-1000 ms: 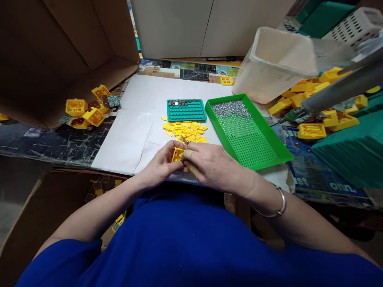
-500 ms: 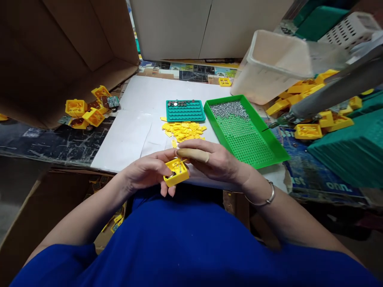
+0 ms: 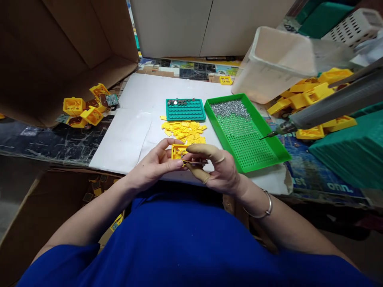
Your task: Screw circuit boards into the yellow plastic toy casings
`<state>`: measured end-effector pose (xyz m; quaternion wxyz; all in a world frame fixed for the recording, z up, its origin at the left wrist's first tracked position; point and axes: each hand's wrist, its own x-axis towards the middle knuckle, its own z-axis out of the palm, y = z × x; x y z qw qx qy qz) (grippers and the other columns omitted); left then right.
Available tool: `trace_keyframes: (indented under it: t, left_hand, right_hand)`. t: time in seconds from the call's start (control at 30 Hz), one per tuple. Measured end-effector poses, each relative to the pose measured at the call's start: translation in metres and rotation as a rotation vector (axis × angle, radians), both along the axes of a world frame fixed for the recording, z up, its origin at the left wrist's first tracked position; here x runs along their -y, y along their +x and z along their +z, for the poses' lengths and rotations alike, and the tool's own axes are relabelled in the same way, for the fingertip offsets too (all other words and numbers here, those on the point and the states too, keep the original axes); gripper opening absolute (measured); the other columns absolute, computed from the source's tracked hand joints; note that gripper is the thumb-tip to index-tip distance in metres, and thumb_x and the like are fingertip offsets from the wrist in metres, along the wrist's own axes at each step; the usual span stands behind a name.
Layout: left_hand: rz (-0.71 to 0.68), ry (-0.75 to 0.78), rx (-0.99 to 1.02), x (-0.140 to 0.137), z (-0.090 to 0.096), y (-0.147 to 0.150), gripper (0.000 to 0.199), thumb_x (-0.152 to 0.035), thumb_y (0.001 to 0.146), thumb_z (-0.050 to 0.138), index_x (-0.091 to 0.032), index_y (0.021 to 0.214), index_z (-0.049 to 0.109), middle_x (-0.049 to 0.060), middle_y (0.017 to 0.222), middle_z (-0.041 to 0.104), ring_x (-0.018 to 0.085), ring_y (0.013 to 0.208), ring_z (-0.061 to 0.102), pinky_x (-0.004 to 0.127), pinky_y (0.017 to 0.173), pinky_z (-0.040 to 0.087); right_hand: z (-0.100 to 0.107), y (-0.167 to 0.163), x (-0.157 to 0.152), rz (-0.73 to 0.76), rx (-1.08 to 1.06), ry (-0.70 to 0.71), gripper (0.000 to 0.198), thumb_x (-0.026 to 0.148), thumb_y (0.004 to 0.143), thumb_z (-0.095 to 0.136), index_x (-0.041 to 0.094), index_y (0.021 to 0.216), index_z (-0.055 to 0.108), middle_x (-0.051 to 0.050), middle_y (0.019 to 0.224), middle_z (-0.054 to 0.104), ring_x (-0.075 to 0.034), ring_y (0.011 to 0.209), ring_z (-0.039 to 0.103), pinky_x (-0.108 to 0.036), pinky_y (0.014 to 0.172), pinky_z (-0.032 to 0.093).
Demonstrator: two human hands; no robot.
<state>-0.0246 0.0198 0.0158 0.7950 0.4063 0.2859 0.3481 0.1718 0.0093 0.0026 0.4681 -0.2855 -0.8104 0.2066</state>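
Note:
In the head view my left hand (image 3: 152, 165) grips a small open yellow plastic case (image 3: 176, 151), its hollow side showing. My right hand (image 3: 223, 169), with tan finger cots on thumb and a finger, pinches a thin flat part (image 3: 197, 162) seen edge-on, probably a small circuit board, right beside the case. My fingers hide much of both. Just beyond my hands lies a heap of flat yellow plastic pieces (image 3: 185, 130). Behind it is a teal ridged tray (image 3: 187, 113) with several small round metallic discs along its back rows.
A green perforated tray (image 3: 251, 143) of small metal screws lies right, with a power screwdriver (image 3: 287, 125) reaching over it. A translucent bin (image 3: 269, 67) and yellow cases (image 3: 311, 93) stand beyond. Left are a cardboard box (image 3: 89, 44) and more yellow cases (image 3: 74, 107).
The yellow case has moved up, away from my body, and turned. My right hand has turned, its thumb and finger now parted around the thin flat part beside the case.

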Motion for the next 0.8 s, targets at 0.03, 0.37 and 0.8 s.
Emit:
trace_keyframes:
  t: [0.03,0.37,0.8]
  left_hand:
    - [0.012,-0.007,-0.006,0.0,0.001,0.0,0.039,-0.023,0.081,0.077,-0.021,0.113,0.055,0.002,0.097,0.071,0.014,0.09,0.068,0.028,0.087,0.053]
    - [0.141,-0.006,-0.142,-0.003,0.002,0.004,0.038,-0.025,0.076,0.079,-0.021,0.107,0.058,0.001,0.095,0.071,0.012,0.082,0.065,0.023,0.074,0.049]
    - [0.197,0.144,-0.188,0.0,0.0,0.01,0.022,-0.023,0.08,0.074,-0.018,0.101,0.067,0.0,0.086,0.067,0.012,0.077,0.062,0.023,0.072,0.051]
  right_hand:
    - [0.0,0.0,0.0,-0.008,0.029,0.069,0.044,0.01,0.088,0.062,0.02,0.129,0.05,-0.003,0.094,0.075,-0.01,0.075,0.071,-0.019,0.066,0.058]
    - [0.013,0.008,0.001,0.044,0.367,0.492,0.02,0.006,0.095,0.049,0.007,0.113,0.057,-0.019,0.105,0.075,-0.022,0.087,0.074,-0.036,0.076,0.064]
    - [0.012,0.01,0.004,-0.091,0.277,0.218,0.017,0.015,0.095,0.058,0.018,0.11,0.066,-0.007,0.095,0.076,-0.014,0.086,0.073,-0.024,0.075,0.061]
